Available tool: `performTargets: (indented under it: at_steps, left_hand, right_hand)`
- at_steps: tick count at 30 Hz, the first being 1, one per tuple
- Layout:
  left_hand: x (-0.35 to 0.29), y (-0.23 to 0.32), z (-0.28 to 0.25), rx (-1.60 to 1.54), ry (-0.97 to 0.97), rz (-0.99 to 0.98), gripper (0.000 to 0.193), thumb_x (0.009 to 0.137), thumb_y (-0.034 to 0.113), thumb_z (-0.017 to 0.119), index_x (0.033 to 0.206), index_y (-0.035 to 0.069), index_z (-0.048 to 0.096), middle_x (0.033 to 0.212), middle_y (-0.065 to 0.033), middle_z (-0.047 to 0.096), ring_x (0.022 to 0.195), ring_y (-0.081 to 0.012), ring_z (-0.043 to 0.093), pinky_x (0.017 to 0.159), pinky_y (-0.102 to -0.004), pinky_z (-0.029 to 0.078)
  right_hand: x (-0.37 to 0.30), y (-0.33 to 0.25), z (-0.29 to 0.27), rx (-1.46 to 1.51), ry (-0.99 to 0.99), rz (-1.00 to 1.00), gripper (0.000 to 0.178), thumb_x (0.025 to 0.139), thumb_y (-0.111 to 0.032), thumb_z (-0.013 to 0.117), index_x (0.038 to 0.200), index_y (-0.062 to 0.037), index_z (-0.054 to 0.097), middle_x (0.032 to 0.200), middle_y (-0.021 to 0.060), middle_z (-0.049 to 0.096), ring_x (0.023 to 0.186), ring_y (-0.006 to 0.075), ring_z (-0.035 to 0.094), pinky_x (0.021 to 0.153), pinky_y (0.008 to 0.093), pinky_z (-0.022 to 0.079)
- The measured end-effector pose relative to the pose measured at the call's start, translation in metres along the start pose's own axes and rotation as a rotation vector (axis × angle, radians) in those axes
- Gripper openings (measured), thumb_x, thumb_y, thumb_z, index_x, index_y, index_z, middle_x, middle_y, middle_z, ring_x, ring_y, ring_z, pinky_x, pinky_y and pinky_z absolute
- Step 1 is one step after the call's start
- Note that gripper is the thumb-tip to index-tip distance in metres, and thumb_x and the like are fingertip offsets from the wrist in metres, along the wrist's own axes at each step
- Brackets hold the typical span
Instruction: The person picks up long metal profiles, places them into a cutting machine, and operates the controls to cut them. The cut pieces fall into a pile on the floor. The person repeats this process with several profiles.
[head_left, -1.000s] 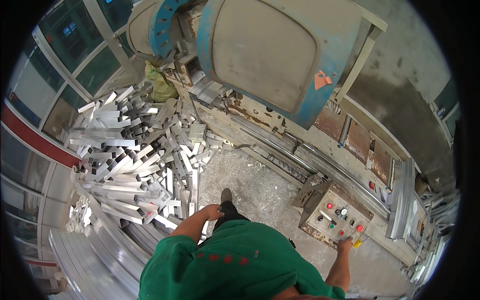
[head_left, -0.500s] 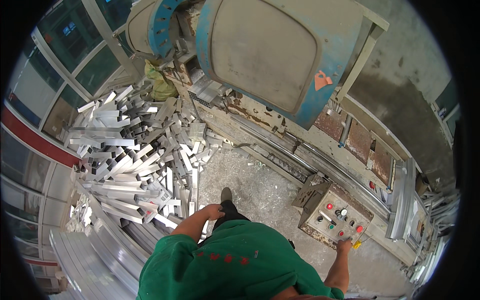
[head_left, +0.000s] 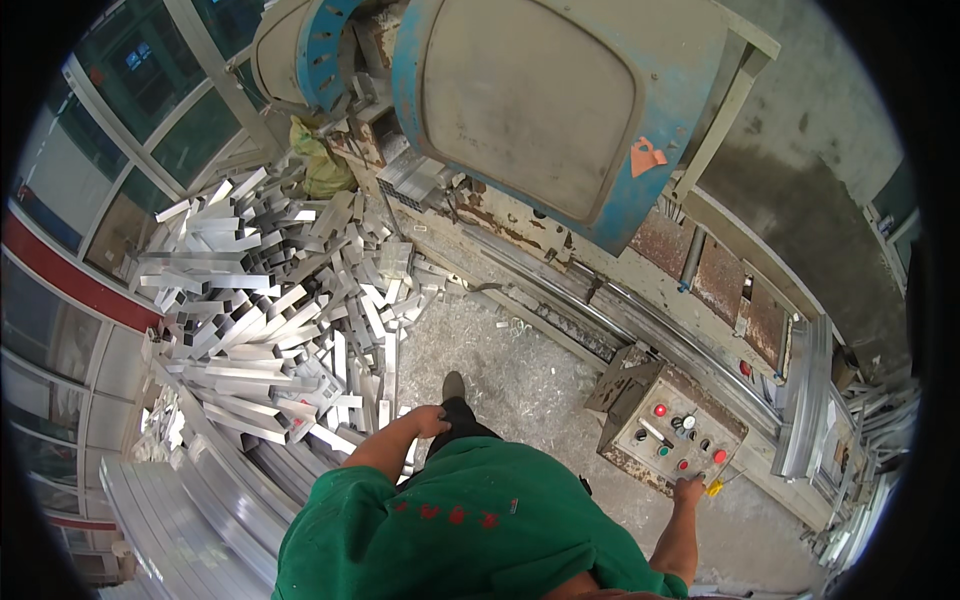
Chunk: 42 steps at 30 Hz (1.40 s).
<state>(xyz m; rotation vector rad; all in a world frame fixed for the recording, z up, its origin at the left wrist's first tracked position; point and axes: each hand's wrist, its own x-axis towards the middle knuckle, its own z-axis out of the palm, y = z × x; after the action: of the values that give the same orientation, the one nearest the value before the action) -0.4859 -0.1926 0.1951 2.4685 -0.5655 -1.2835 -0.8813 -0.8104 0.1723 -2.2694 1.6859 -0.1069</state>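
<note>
My left hand (head_left: 432,422) rests against the dark trouser leg (head_left: 458,418), its fingers curled in, with nothing seen in it. On the right, my right hand (head_left: 689,488) touches the near edge of a worn, rusty control box (head_left: 622,452), close to its lower buttons. Its fingertips are too small and partly hidden to make out. The sloping panel carries a red button (head_left: 719,457) near its right corner, a green button (head_left: 663,452), dark knobs and a round pale dial (head_left: 688,423). A yellow piece (head_left: 714,489) hangs beside my right hand.
A large blue and beige machine guard (head_left: 530,110) stands ahead, above long metal rails (head_left: 560,285). Cut aluminium tubes (head_left: 250,310) lie heaped at left, near a green-yellow sack (head_left: 325,165). Long profiles (head_left: 190,520) lie at lower left; more profiles (head_left: 805,400) stand at right.
</note>
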Motion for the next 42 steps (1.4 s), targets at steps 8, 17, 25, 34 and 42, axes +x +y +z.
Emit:
performTargets:
  at_steps: [8,17,25,34,42]
  left_hand:
    - [-0.001,-0.001,0.002,-0.009,0.003,-0.004,0.062,0.086,0.045,0.066,0.129,0.001,0.06,0.129,-0.0234,0.061,0.121,-0.0373,0.057,0.102,-0.0421,0.046]
    - [-0.001,-0.002,0.003,0.003,-0.01,-0.015,0.063,0.086,0.047,0.065,0.13,0.003,0.059,0.13,-0.0229,0.06,0.122,-0.0373,0.057,0.102,-0.0417,0.046]
    - [-0.002,-0.005,0.009,-0.011,-0.001,-0.021,0.063,0.086,0.047,0.065,0.13,0.003,0.059,0.13,-0.0227,0.06,0.122,-0.0371,0.057,0.103,-0.0411,0.045]
    - [0.001,-0.008,0.012,-0.025,0.015,-0.007,0.062,0.086,0.045,0.066,0.131,0.002,0.059,0.13,-0.0232,0.06,0.122,-0.0375,0.057,0.103,-0.0419,0.046]
    - [-0.006,-0.018,0.012,-0.045,0.049,-0.02,0.061,0.086,0.045,0.066,0.129,0.002,0.06,0.129,-0.0229,0.061,0.121,-0.0373,0.058,0.102,-0.0418,0.046]
  right_hand:
    - [0.003,0.004,-0.001,-0.019,-0.069,0.001,0.069,0.073,-0.011,0.059,0.137,0.008,0.04,0.121,0.04,0.05,0.111,0.0528,0.052,0.1,0.0489,0.045]
    - [0.003,0.004,0.0,-0.005,-0.065,0.014,0.069,0.072,-0.012,0.06,0.135,0.008,0.042,0.121,0.0396,0.05,0.111,0.0526,0.052,0.1,0.0485,0.044]
    - [-0.002,0.0,-0.002,0.011,-0.046,0.007,0.067,0.071,-0.012,0.06,0.133,0.0079,0.043,0.122,0.0395,0.051,0.112,0.0529,0.051,0.101,0.0494,0.043]
    - [-0.018,0.0,0.004,0.152,0.153,-0.043,0.071,0.073,-0.012,0.061,0.139,0.0076,0.042,0.124,0.0348,0.058,0.117,0.0469,0.057,0.103,0.0469,0.043]
    - [-0.1,-0.04,0.034,0.439,0.185,0.016,0.044,0.089,-0.02,0.059,0.123,0.0088,0.055,0.116,0.0281,0.064,0.107,0.0404,0.063,0.095,0.0448,0.047]
